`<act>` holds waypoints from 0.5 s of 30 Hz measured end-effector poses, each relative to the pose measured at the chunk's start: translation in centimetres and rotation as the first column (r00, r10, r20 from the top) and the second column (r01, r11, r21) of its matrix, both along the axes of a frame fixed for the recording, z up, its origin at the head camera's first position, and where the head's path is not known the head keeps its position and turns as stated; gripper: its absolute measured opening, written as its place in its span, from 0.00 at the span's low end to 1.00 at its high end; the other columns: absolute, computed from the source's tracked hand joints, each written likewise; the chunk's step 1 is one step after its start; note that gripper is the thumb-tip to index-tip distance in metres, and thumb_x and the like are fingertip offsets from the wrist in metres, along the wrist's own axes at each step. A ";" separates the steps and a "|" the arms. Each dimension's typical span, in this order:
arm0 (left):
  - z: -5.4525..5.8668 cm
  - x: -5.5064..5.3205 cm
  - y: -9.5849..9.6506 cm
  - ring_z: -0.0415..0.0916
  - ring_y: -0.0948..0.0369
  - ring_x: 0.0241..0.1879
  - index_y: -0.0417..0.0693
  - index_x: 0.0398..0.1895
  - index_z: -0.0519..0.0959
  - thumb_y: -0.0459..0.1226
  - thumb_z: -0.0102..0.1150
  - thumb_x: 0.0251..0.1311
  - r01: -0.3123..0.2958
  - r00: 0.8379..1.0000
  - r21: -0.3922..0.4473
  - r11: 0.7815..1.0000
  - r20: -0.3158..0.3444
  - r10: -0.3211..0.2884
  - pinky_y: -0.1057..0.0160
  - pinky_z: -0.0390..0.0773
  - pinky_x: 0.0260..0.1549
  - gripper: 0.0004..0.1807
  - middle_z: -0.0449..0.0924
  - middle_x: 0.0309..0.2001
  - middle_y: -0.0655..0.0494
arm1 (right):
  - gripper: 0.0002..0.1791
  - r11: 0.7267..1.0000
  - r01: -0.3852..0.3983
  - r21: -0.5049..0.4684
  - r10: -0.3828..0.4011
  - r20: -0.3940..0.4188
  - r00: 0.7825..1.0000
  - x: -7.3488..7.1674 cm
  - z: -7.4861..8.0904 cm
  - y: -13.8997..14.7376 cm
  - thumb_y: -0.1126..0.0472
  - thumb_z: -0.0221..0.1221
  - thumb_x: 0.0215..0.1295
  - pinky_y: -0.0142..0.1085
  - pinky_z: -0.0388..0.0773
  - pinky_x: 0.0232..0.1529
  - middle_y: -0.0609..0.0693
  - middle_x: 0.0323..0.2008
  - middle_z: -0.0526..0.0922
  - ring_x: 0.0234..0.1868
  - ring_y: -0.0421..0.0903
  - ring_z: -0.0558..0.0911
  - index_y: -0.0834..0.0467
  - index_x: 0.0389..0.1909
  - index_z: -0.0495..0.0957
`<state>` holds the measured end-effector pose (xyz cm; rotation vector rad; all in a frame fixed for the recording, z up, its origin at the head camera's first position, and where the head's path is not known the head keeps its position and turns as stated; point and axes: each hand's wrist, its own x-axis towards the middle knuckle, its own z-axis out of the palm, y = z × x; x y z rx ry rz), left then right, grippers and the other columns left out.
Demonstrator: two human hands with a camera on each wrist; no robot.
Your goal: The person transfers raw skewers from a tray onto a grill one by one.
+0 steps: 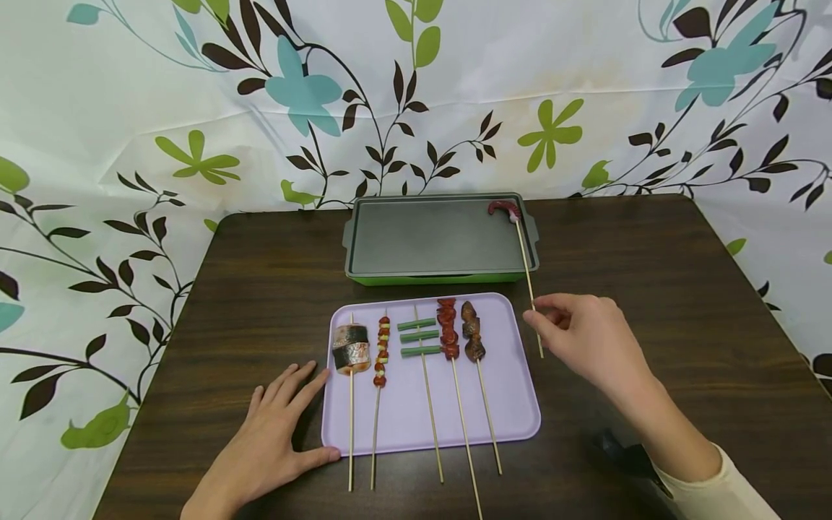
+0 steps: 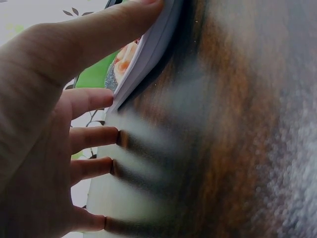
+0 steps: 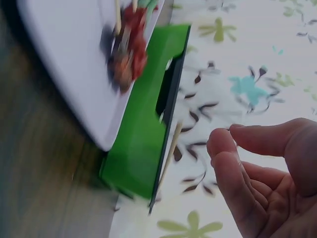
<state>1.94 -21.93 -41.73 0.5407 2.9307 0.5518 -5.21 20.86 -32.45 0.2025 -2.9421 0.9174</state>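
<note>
An octopus-tentacle-like skewer (image 1: 523,249) lies across the right side of the grill (image 1: 429,238), its stick reaching past the near rim. My right hand (image 1: 594,343) is above that stick, thumb and index tips close together; in the right wrist view the stick (image 3: 171,153) runs apart from the fingers. My left hand (image 1: 269,426) rests with fingers spread at the left edge of the lilac tray (image 1: 526,404), its thumb and index at the rim. On the tray lie a fish-like skewer (image 1: 351,348), a red-and-green one (image 1: 382,354), green beans (image 1: 419,335), red meat (image 1: 448,328) and brown meat (image 1: 473,332).
The grill has a dark flat top and green sides, behind the tray. A floral cloth (image 1: 403,94) hangs behind the dark wooden table (image 1: 273,289). Several sticks jut over the tray's near edge.
</note>
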 end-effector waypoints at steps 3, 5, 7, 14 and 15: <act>0.0 0.0 0.0 0.49 0.43 0.72 0.63 0.75 0.60 0.75 0.61 0.39 0.001 1.000 -0.001 1.000 0.002 -0.001 0.23 0.53 0.53 0.58 0.56 0.73 0.52 | 0.11 0.998 -0.059 0.029 0.060 -0.031 0.998 1.5 -0.4 -1.2 0.57 0.68 0.61 0.33 0.71 0.19 0.39 0.18 0.79 0.18 0.35 0.74 0.61 0.38 0.87; 0.0 0.0 0.0 0.49 0.43 0.72 0.63 0.75 0.61 0.75 0.61 0.39 0.000 1.000 -0.002 1.000 0.003 0.000 0.23 0.52 0.54 0.58 0.57 0.73 0.52 | 0.09 0.993 -0.106 0.060 0.109 -0.038 0.993 2.6 -0.9 -2.1 0.58 0.70 0.58 0.31 0.70 0.19 0.37 0.17 0.77 0.17 0.32 0.72 0.60 0.35 0.87; 0.0 0.0 0.0 0.49 0.43 0.72 0.63 0.75 0.61 0.75 0.61 0.39 0.000 1.000 -0.002 1.000 0.005 0.000 0.23 0.52 0.54 0.58 0.57 0.73 0.52 | 0.09 0.984 -0.156 0.083 0.158 -0.022 0.987 3.5 -1.7 -2.9 0.57 0.70 0.57 0.30 0.70 0.20 0.35 0.16 0.76 0.17 0.29 0.71 0.59 0.35 0.87; -0.1 0.0 0.0 0.49 0.43 0.72 0.62 0.74 0.61 0.75 0.61 0.39 -0.002 1.000 -0.005 1.000 0.003 0.002 0.23 0.52 0.54 0.58 0.56 0.73 0.52 | 0.09 0.966 -0.232 0.111 0.227 0.058 0.972 5.5 -4.6 -4.7 0.55 0.71 0.55 0.30 0.71 0.19 0.33 0.13 0.75 0.16 0.27 0.71 0.58 0.31 0.86; -0.1 0.0 0.0 0.49 0.43 0.72 0.62 0.74 0.61 0.75 0.61 0.39 -0.002 1.000 -0.005 1.000 0.003 0.002 0.23 0.52 0.54 0.58 0.56 0.73 0.52 | 0.09 0.966 -0.231 0.116 0.224 0.068 0.972 5.5 -5.0 -4.7 0.55 0.71 0.54 0.31 0.71 0.19 0.33 0.13 0.75 0.16 0.28 0.72 0.57 0.30 0.86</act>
